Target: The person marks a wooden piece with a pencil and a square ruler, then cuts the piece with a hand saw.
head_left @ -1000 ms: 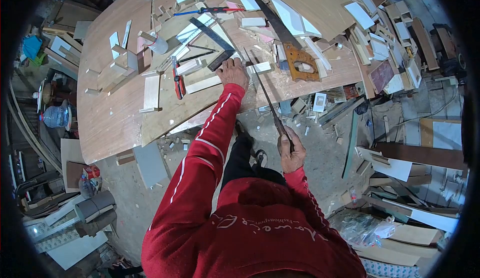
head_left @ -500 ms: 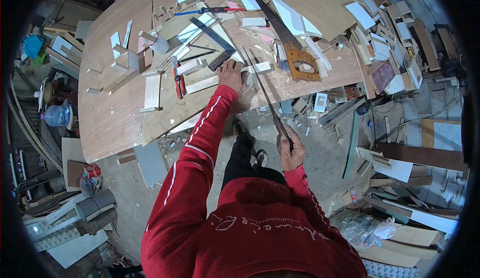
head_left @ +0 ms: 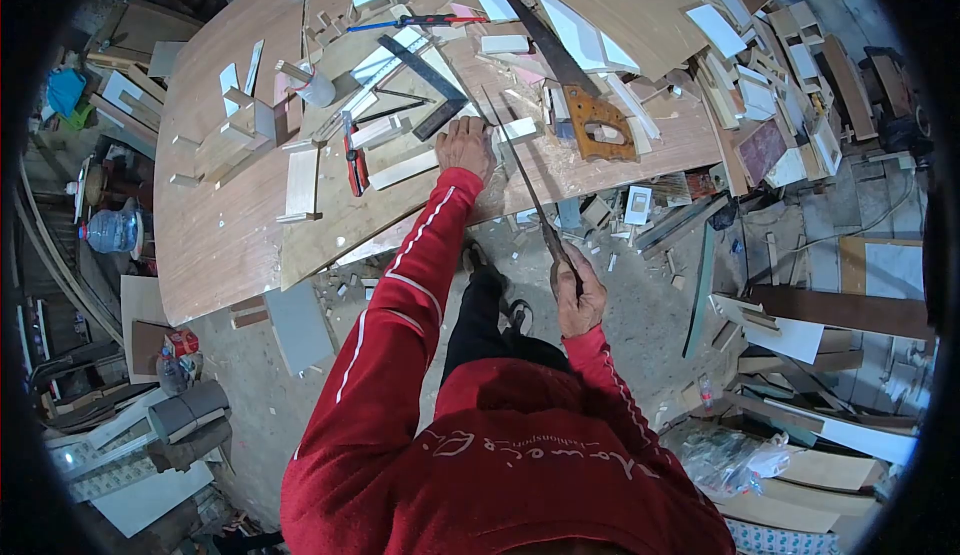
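My right hand (head_left: 580,300) is closed around the handle of a handsaw (head_left: 531,187), whose narrow blade points away from me over the table's front edge. The blade crosses a pale wooden strip (head_left: 405,169) near its right end (head_left: 516,130). My left hand (head_left: 466,147) presses down on this strip just left of the blade, its fingers bent over the wood and hiding the middle of it. Right beyond those fingertips lies a dark try square (head_left: 425,67). A red and black cutter (head_left: 355,160) rests to the left of the strip.
A second handsaw (head_left: 590,120) with a wooden handle lies to the right on the table (head_left: 215,255). A small wooden frame piece (head_left: 301,183) and a white cup (head_left: 318,90) stand at left. Offcuts and boards (head_left: 620,5) are piled at the back right.
The saw has shifted slightly, still across the strip. My left hand's thumb has drawn in closer to the other fingers. The view has moved a little.
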`<action>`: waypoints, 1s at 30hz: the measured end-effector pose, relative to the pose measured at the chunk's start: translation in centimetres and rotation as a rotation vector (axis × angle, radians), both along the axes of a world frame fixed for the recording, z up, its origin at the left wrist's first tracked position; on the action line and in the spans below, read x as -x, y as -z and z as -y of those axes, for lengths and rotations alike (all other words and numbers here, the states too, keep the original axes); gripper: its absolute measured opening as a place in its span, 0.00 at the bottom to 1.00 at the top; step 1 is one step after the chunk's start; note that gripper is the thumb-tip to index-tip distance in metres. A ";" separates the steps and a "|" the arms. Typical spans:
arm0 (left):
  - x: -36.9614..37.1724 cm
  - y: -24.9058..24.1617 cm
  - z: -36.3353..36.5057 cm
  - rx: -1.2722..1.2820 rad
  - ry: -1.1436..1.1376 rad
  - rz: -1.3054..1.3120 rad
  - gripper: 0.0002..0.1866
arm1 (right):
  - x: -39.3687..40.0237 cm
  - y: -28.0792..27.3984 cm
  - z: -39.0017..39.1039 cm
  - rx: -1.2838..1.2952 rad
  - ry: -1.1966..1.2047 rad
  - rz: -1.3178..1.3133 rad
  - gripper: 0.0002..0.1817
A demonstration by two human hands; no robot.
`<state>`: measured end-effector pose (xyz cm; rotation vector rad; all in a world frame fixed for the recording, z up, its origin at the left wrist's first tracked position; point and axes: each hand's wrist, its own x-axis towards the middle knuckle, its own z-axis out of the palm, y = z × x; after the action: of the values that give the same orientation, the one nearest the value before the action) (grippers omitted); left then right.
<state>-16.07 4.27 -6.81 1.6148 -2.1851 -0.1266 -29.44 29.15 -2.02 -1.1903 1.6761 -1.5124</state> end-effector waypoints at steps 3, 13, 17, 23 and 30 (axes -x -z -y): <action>0.2 0.4 0.0 0.074 -0.014 -0.027 0.10 | 0.2 0.2 -0.5 -0.056 -0.019 0.069 0.16; -0.3 -0.2 0.0 0.008 0.033 -0.040 0.11 | 0.3 0.7 -1.0 -0.099 -0.027 0.032 0.16; -0.3 0.0 0.2 0.017 0.043 -0.044 0.10 | 0.3 0.5 -1.3 -0.070 -0.025 0.048 0.17; -0.4 -0.3 0.1 0.020 0.046 -0.015 0.11 | 0.4 0.7 -1.8 -0.068 -0.029 0.029 0.17; -0.5 -0.3 0.1 -0.008 0.098 0.047 0.12 | -0.9 0.0 1.5 -0.061 -0.024 -0.119 0.17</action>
<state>-15.57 4.21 -6.47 1.5294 -2.3026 -0.1270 -28.56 27.61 -2.04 -1.2853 1.7658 -1.3908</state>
